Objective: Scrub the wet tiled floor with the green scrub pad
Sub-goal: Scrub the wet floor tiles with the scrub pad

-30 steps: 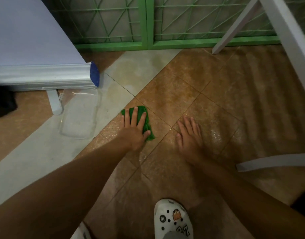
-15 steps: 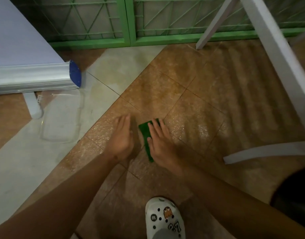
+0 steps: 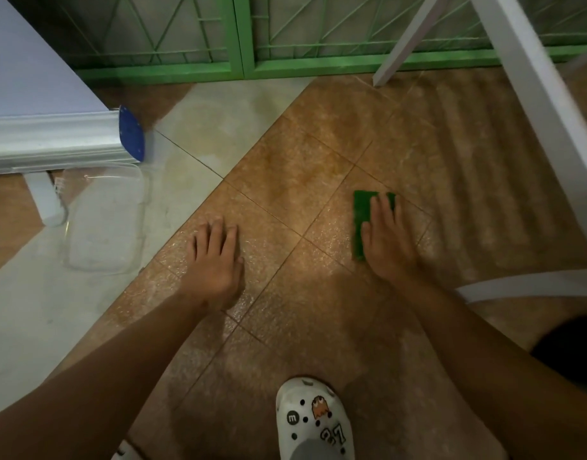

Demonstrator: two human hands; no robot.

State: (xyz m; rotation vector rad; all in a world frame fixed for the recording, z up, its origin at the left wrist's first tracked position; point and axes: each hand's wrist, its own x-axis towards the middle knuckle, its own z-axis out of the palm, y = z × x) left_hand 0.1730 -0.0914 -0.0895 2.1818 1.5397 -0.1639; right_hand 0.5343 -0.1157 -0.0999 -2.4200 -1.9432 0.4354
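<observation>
Scrub pad (image 3: 361,220), green, rectangular: lay flat on a wet brown tile of the tiled floor (image 3: 318,154), right of centre, mostly exposed along its left edge and far corners. Right hand (image 3: 386,242): rested palm-down on the pad, fingers straight and pressing it to the floor, none curled round it. Left hand (image 3: 215,260): lay flat on a wet brown tile well apart from the pad, fingers extended and slightly spread, holding nothing.

Floor surface: brown tiles set diagonally, glistening with water and a foamy film around both hands; a pale grey band of tiles ran alongside on the left.

Clear plastic container (image 3: 106,217): sat on the grey band, near the left hand. Silver roller base with a blue end cap (image 3: 132,133): stood just behind the container, a white foot beneath it. Green metal grille (image 3: 239,34): ran along the far edge of the floor. White furniture legs (image 3: 530,94): crossed the right side. White clog with charms (image 3: 315,423): occupied the bottom edge, on the brown tiles.
</observation>
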